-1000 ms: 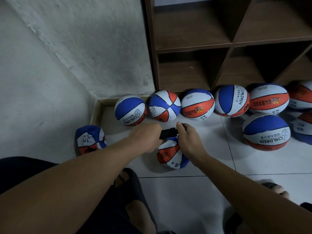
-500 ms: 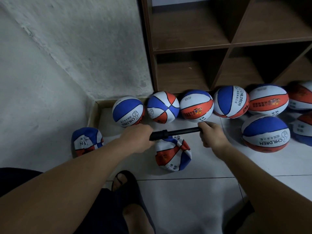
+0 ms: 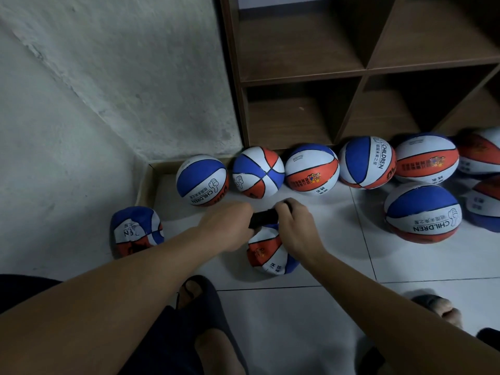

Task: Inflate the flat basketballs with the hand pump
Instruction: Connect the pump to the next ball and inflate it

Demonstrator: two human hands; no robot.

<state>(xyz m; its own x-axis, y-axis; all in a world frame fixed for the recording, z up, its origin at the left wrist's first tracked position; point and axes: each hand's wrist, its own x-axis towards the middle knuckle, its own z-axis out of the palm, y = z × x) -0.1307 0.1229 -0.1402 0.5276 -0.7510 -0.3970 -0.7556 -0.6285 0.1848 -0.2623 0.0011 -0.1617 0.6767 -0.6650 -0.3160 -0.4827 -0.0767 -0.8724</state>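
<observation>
Dark brown wooden cubby shelf point(image 3: 365, 71) at back, against rough grey plaster wall point(image 3: 108, 77). White tiled floor point(image 3: 338, 239) w/ a row of round, inflated red-white-blue basketballs point(image 3: 311, 170) along the shelf foot. One crumpled flat red-white-blue basketball point(image 3: 136, 231) far left by the wall, not yet done.

Work piece: part-collapsed red-white-blue basketball point(image 3: 266, 251) on floor betw. both forearms, just beyond the person's sandalled foot. Skin creased and caved in, panels folded, printed text skewed.

Small black hand pump point(image 3: 263, 218) lies roughly horizontal directly above that ball. Left hand point(image 3: 230, 226) has fingers curled round the barrel end; right hand point(image 3: 293, 226) has fingers wrapped round the handle end. Hands near touching, so pump looks fully compressed.

Handling, est.: ball light, limp, rubbery skin; will slump and roll under stroke force. Needle/valve junction hidden by left hand; can't tell seating. Best hold: barrel close to valve, push strokes in line w/ needle, else needle may bend.
</observation>
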